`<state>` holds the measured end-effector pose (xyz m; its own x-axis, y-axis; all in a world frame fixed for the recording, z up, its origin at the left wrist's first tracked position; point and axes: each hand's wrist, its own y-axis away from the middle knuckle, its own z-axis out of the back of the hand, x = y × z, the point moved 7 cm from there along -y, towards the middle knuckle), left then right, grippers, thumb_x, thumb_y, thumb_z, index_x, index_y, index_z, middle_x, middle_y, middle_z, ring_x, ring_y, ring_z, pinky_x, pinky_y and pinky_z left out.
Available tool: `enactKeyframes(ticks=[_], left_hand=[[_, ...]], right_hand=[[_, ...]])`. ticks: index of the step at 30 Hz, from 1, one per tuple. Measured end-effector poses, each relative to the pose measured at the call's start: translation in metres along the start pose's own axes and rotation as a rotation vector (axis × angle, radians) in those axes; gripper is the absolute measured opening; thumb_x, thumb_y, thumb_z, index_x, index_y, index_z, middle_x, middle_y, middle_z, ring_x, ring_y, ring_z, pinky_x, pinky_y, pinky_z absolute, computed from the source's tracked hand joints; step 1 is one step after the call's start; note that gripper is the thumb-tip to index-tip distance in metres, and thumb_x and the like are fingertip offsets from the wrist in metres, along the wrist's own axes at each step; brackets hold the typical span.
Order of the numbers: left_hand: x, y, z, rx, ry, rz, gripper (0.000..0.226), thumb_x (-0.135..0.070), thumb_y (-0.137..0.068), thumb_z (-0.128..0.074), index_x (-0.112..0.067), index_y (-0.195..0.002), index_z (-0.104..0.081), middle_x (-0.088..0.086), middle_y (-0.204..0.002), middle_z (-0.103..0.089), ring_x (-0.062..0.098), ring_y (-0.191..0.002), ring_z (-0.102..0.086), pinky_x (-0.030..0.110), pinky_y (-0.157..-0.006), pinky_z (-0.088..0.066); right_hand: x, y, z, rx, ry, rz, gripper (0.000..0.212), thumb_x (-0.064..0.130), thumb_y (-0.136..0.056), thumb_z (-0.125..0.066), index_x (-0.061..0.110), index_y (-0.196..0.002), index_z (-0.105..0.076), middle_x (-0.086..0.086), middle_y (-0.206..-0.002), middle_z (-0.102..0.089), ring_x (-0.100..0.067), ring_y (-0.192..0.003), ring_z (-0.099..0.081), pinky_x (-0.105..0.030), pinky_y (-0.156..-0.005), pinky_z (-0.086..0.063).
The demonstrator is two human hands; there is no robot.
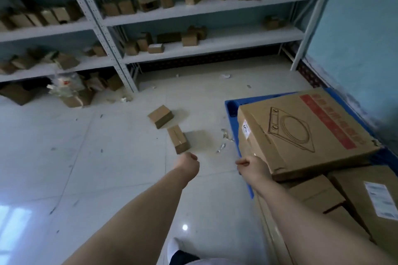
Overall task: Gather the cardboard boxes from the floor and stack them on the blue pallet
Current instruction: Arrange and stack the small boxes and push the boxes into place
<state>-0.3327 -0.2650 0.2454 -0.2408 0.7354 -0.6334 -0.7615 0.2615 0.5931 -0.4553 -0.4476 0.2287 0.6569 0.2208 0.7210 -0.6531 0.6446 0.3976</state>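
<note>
Two small cardboard boxes lie on the pale tiled floor: one [160, 116] farther away and one [178, 139] just beyond my left hand. My left hand [189, 162] hovers over the floor with loosely curled fingers and holds nothing. On the blue pallet [231, 105] at the right, a large flat box [305, 131] printed with a cooker drawing lies tilted on other cardboard boxes [318, 196]. My right hand [253, 168] is at this box's near left corner. Its fingers are hidden, so whether it grips the box is unclear.
Grey metal shelving [112, 36] holding several small boxes runs along the back wall. More boxes and plastic wrap [66, 88] sit under its lowest shelf at the left. Paper scraps [224, 135] litter the floor beside the pallet. A blue wall [355, 49] stands behind the pallet.
</note>
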Motion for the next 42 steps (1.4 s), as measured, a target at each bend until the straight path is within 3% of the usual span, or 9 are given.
enactKeyframes(ticks=[3, 6, 8, 11, 16, 20, 23, 29, 42], left_hand=[[0.029, -0.03, 0.059, -0.014, 0.039, 0.049, 0.036, -0.007, -0.092, -0.047, -0.009, -0.126, -0.058, 0.017, -0.106, -0.063, 0.031, -0.091, -0.061, 0.032, -0.07, -0.053], [0.046, -0.06, 0.117, -0.03, 0.07, 0.063, 0.036, -0.007, -0.091, -0.048, -0.003, -0.125, -0.059, 0.023, -0.122, -0.06, 0.04, -0.108, -0.061, 0.047, -0.097, -0.049], [0.053, -0.078, 0.159, -0.052, 0.067, 0.064, 0.034, -0.008, -0.092, -0.05, -0.005, -0.125, -0.059, 0.022, -0.126, -0.059, 0.039, -0.115, -0.059, 0.047, -0.1, -0.047], [0.065, -0.113, 0.214, -0.083, 0.062, 0.071, 0.035, -0.009, -0.093, -0.051, -0.005, -0.127, -0.058, 0.02, -0.122, -0.061, 0.038, -0.118, -0.058, 0.042, -0.092, -0.051], [0.077, -0.154, 0.26, -0.089, 0.051, 0.091, 0.037, -0.008, -0.091, -0.053, -0.004, -0.128, -0.056, 0.011, -0.085, -0.058, 0.021, -0.063, -0.053, 0.024, -0.052, -0.042], [0.078, -0.191, 0.277, -0.07, 0.009, 0.12, 0.042, -0.013, -0.091, -0.055, -0.008, -0.133, -0.053, 0.021, -0.124, -0.062, 0.037, -0.111, -0.061, 0.04, -0.087, -0.053], [0.067, -0.233, 0.29, -0.059, -0.058, 0.11, 0.042, -0.014, -0.094, -0.055, -0.009, -0.135, -0.051, 0.012, -0.131, -0.056, 0.026, -0.108, -0.055, 0.029, -0.084, -0.044], [0.022, -0.341, 0.332, -0.057, -0.194, 0.095, 0.043, -0.017, -0.094, -0.055, -0.01, -0.136, -0.051, 0.008, -0.134, -0.054, 0.026, -0.12, -0.053, 0.033, -0.097, -0.046], [-0.048, -0.52, 0.386, 0.072, -0.381, 0.124, 0.05, -0.017, -0.093, -0.055, -0.008, -0.142, -0.045, 0.01, -0.137, -0.052, 0.027, -0.122, -0.052, 0.031, -0.095, -0.046]], right_hand=[[0.043, -0.016, -0.063, 0.049, 0.014, 0.005, 0.018, 0.015, -0.086, -0.059, 0.027, -0.09, -0.071, -0.001, -0.099, -0.073, -0.021, -0.098, -0.066, -0.026, -0.084, -0.048], [0.085, -0.034, -0.117, 0.089, 0.016, 0.009, 0.019, 0.014, -0.085, -0.06, 0.031, -0.077, -0.066, -0.001, -0.095, -0.073, -0.021, -0.094, -0.068, -0.027, -0.083, -0.052], [0.113, -0.046, -0.146, 0.094, 0.015, 0.011, 0.025, 0.015, -0.085, -0.06, 0.034, -0.07, -0.061, 0.001, -0.093, -0.072, -0.02, -0.091, -0.068, -0.03, -0.083, -0.054], [0.149, -0.064, -0.181, 0.105, 0.047, 0.022, 0.019, 0.017, -0.086, -0.06, 0.033, -0.076, -0.065, 0.003, -0.093, -0.072, -0.019, -0.09, -0.067, -0.032, -0.082, -0.055], [0.174, -0.097, -0.209, 0.095, 0.127, -0.005, 0.017, 0.017, -0.086, -0.059, 0.031, -0.079, -0.066, 0.003, -0.095, -0.072, -0.02, -0.089, -0.067, -0.032, -0.082, -0.055], [0.189, -0.132, -0.229, 0.104, 0.191, -0.046, 0.017, 0.017, -0.088, -0.057, 0.03, -0.086, -0.068, 0.001, -0.1, -0.071, -0.022, -0.092, -0.066, -0.031, -0.08, -0.054], [0.2, -0.168, -0.246, 0.111, 0.199, -0.071, 0.018, 0.018, -0.088, -0.055, 0.028, -0.091, -0.07, 0.0, -0.103, -0.071, -0.022, -0.094, -0.065, -0.032, -0.083, -0.054], [0.231, -0.268, -0.289, 0.147, 0.235, -0.124, 0.021, 0.021, -0.091, -0.053, 0.018, -0.104, -0.071, -0.004, -0.108, -0.069, -0.026, -0.099, -0.063, -0.029, -0.081, -0.051], [0.324, -0.417, -0.326, 0.141, 0.288, -0.191, 0.024, 0.025, -0.092, -0.05, 0.012, -0.093, -0.07, -0.009, -0.101, -0.07, -0.029, -0.094, -0.064, -0.032, -0.077, -0.051]])
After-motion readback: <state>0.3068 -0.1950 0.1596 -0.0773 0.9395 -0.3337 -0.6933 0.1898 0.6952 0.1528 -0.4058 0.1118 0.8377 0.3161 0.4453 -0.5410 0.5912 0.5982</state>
